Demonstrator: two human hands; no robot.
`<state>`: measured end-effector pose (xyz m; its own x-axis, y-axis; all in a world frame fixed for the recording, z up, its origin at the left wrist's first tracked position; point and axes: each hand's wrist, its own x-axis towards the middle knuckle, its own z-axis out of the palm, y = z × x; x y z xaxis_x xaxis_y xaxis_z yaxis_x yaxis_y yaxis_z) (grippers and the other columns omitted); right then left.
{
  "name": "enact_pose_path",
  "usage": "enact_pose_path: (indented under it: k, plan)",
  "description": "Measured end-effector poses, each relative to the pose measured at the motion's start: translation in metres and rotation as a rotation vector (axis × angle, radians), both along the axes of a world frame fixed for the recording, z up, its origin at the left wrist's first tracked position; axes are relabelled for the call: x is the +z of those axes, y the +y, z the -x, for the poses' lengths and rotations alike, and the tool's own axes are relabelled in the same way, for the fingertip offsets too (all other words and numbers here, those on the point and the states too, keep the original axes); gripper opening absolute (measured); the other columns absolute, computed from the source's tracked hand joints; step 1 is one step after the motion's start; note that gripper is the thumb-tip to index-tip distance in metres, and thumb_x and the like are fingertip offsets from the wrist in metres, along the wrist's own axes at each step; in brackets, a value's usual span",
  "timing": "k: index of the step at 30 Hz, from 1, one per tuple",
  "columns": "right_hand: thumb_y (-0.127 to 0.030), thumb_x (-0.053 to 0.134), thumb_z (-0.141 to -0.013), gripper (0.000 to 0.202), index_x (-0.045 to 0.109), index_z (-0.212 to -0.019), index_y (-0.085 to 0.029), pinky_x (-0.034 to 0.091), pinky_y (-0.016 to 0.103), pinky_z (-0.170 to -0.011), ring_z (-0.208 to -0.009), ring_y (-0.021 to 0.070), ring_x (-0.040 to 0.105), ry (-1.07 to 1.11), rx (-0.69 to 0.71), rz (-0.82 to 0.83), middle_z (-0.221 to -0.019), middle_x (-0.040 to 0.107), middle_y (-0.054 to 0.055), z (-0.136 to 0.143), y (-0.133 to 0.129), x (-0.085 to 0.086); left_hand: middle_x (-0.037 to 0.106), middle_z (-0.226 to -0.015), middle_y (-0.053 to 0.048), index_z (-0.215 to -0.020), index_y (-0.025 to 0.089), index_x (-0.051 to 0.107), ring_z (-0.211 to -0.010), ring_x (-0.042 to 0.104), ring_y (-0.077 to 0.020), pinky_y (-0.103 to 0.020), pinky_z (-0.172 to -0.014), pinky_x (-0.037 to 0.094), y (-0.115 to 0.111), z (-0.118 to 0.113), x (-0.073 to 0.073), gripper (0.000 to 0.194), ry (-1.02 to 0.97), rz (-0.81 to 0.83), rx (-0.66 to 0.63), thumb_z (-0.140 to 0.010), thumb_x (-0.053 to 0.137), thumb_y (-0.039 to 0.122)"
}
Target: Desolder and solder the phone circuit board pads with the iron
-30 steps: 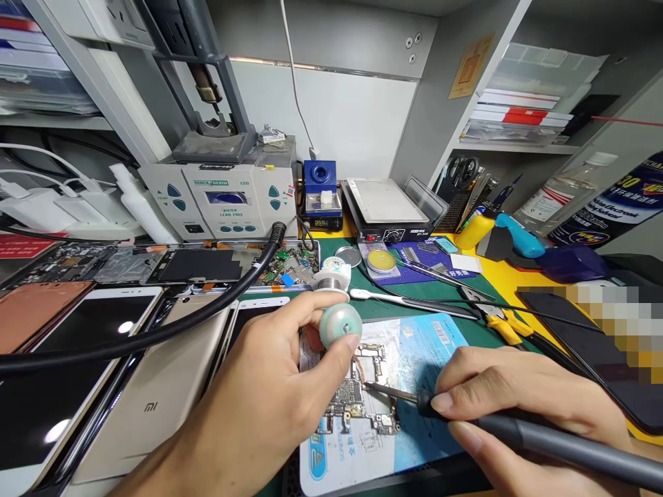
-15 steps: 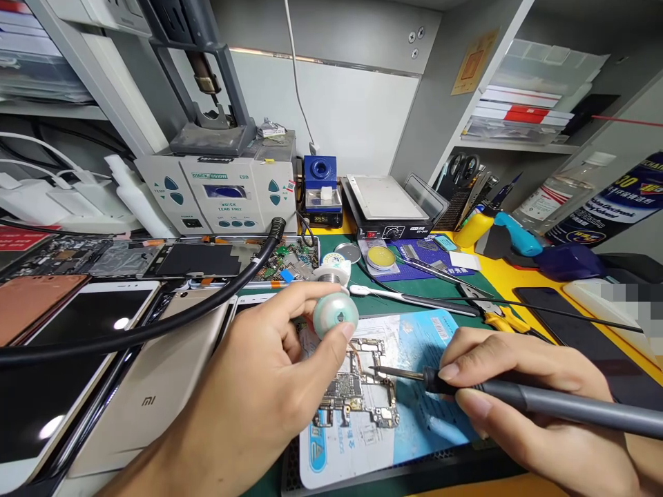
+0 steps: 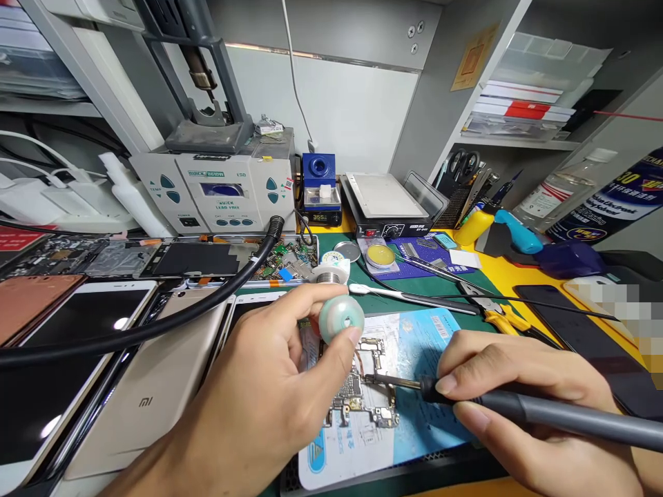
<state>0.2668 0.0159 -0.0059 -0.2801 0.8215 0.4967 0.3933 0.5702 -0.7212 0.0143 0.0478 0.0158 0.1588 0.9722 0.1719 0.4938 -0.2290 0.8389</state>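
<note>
My left hand pinches a pale green and white spool between thumb and fingers, above the left part of a circuit board. In my right hand is a dark soldering iron, held like a pen. Its metal tip points left and reaches the board's inner edge beside a reddish-brown strip; whether it touches cannot be told. The board lies on a white and blue printed card. My left hand hides part of the board.
Phones lie at the left, crossed by a thick black hose. Behind stand a hot-air station and a small heating plate. Yellow-handled pliers and a dark phone lie at the right.
The soldering iron's tip has moved slightly left and down, to the board's inner edge. The spool in my left hand has shifted a little right and turned.
</note>
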Motion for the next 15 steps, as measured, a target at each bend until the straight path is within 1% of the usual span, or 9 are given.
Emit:
enact_pose_path:
  k: [3,8,12,15]
  plan:
    - [0.000,0.071,-0.078,0.032,0.078,-0.092,-0.028,0.059,0.017,-0.064,-0.064,0.0116,0.074,-0.024,0.036,-0.017,-0.074,0.080,-0.003,0.001,0.002,0.004,0.041,-0.054,0.010,-0.117,0.022,0.080,-0.045,0.042,-0.0094,-0.016,-0.040,0.036,-0.001,-0.001,-0.001,0.034,0.010,-0.021,0.009,-0.089,0.070,0.037]
    - [0.002,0.071,-0.074,0.034,0.078,-0.092,-0.026,0.059,0.017,-0.058,-0.058,0.0118,0.074,-0.077,0.097,-0.038,-0.072,0.079,-0.002,0.002,0.004,0.012,0.039,-0.055,0.010,-0.118,0.024,0.080,-0.046,0.040,-0.0097,-0.018,-0.042,0.034,0.001,-0.002,-0.002,0.032,0.028,-0.031,0.003,-0.091,0.069,0.038]
    - [0.005,0.073,-0.070,0.040,0.078,-0.096,-0.026,0.061,0.019,-0.058,-0.058,0.0135,0.074,-0.062,0.154,-0.032,-0.076,0.079,-0.001,-0.001,0.004,0.009,0.042,-0.057,0.010,-0.118,0.025,0.078,-0.048,0.042,-0.0103,-0.019,-0.043,0.034,0.003,-0.004,0.000,0.031,0.027,-0.012,-0.010,-0.093,0.068,0.040]
    - [0.005,0.072,-0.071,0.042,0.077,-0.099,-0.025,0.061,0.020,-0.059,-0.059,0.0137,0.074,-0.058,0.183,-0.035,-0.078,0.080,0.000,-0.002,0.005,0.007,0.039,-0.056,0.011,-0.119,0.025,0.077,-0.047,0.040,-0.0101,-0.019,-0.043,0.033,0.003,-0.004,-0.001,0.030,0.015,-0.001,-0.009,-0.093,0.067,0.038]
